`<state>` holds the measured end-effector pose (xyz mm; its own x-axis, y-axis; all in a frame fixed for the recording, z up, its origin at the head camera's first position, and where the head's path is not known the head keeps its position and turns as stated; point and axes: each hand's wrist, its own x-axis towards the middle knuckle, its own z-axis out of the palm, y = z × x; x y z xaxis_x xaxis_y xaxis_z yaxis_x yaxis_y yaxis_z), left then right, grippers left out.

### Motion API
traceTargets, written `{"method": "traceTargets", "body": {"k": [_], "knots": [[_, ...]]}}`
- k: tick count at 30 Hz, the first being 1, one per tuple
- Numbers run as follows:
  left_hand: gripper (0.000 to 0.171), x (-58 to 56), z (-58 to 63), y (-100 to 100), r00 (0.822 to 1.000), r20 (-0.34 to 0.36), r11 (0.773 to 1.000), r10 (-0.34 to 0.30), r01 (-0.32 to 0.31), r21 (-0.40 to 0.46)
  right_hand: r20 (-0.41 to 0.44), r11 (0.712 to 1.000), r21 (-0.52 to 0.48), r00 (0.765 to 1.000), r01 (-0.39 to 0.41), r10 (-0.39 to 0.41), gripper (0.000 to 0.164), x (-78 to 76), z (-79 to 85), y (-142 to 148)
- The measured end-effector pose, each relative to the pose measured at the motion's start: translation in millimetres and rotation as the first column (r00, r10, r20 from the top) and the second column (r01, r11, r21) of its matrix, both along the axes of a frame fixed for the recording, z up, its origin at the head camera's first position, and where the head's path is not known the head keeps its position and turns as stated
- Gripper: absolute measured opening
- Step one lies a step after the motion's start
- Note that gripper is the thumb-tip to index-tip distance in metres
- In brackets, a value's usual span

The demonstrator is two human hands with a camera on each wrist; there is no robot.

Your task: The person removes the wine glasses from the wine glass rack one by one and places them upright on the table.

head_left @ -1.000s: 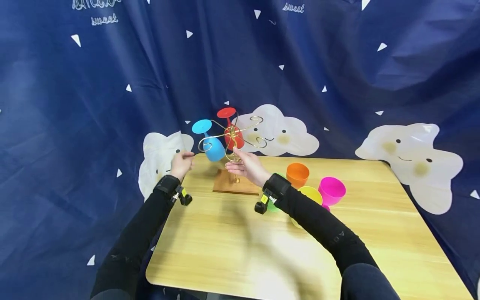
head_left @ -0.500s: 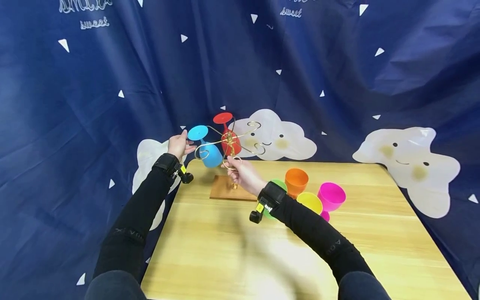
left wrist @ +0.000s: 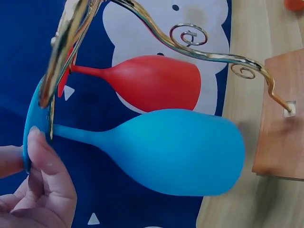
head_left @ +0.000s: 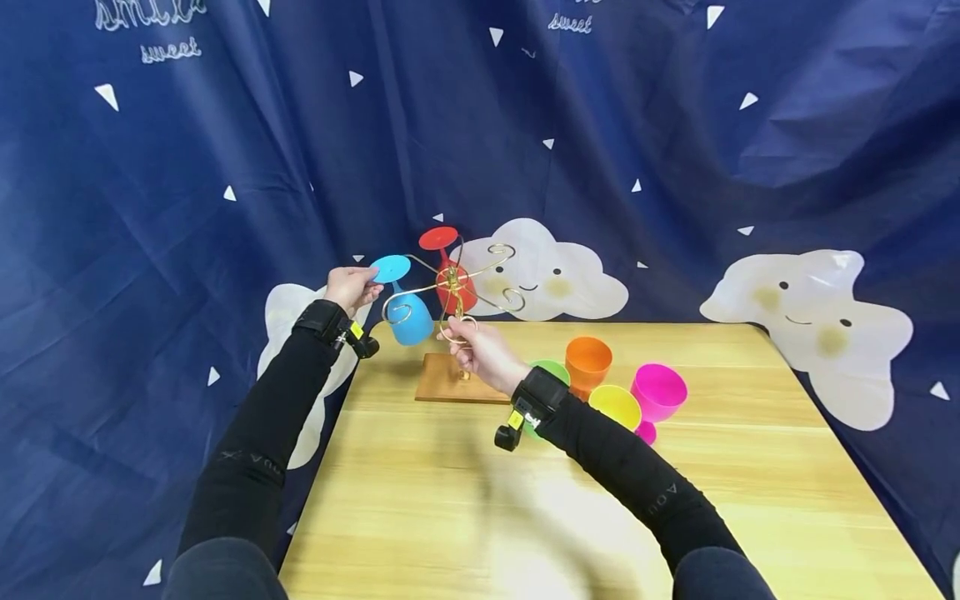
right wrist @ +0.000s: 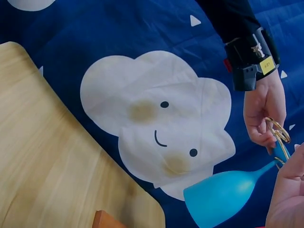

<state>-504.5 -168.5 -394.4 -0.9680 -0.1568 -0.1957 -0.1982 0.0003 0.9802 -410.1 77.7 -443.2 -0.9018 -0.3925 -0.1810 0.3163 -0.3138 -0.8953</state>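
My left hand pinches the rim of the foot of a blue plastic wine glass between thumb and fingers. The glass hangs upside down from a curled arm of a gold wire wine glass rack; its bowl points down in the left wrist view. A red wine glass hangs behind it on the same rack. My right hand holds the front curled arm of the rack, above its wooden base. Part of the rack's post is hidden behind that hand.
To the right of the rack lie several more glasses: green, orange, yellow and magenta. They rest on a light wooden table. A dark blue curtain with cloud prints hangs behind and to the left.
My left hand came up to the blue glass and took hold of its foot, and the glass shifted slightly on its arm. My right hand stayed on the rack, its fingers closing around the front arm.
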Motion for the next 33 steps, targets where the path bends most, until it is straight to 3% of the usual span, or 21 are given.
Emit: {"method": "traceTargets", "body": {"k": [5, 13, 18, 26, 33], "knots": [[0.044, -2.0, 1.6, 2, 1.0, 0.003, 0.999, -0.019, 0.018, 0.03, -0.019, 1.0, 0.008, 1.0, 0.006, -0.006, 0.028, 0.1, -3.2, 0], [0.04, -9.1, 10.3, 10, 0.999, 0.001, 0.998, 0.054, -0.054, 0.034, -0.041, 0.998, 0.065, 0.999, -0.003, 0.005, 0.028, 1.4, -9.8, 0], [0.043, -13.7, 19.2, 22, 0.999, -0.033, 1.0, -0.023, 0.023, -0.022, -0.046, 0.998, 0.057, 0.999, 0.016, -0.013, 0.027, 0.7, -7.0, 4], [0.039, -14.9, 11.2, 17, 0.994, -0.011, 0.989, -0.111, 0.109, -0.104, -0.054, 1.0, 0.029, 0.999, 0.002, -0.001, 0.031, 1.8, -8.9, 0], [0.041, -4.3, 10.3, 6, 0.988, -0.003, 0.976, -0.155, 0.153, -0.155, -0.033, 1.0, 0.007, 0.999, 0.012, -0.012, 0.03, -0.2, -4.6, 2]]}}
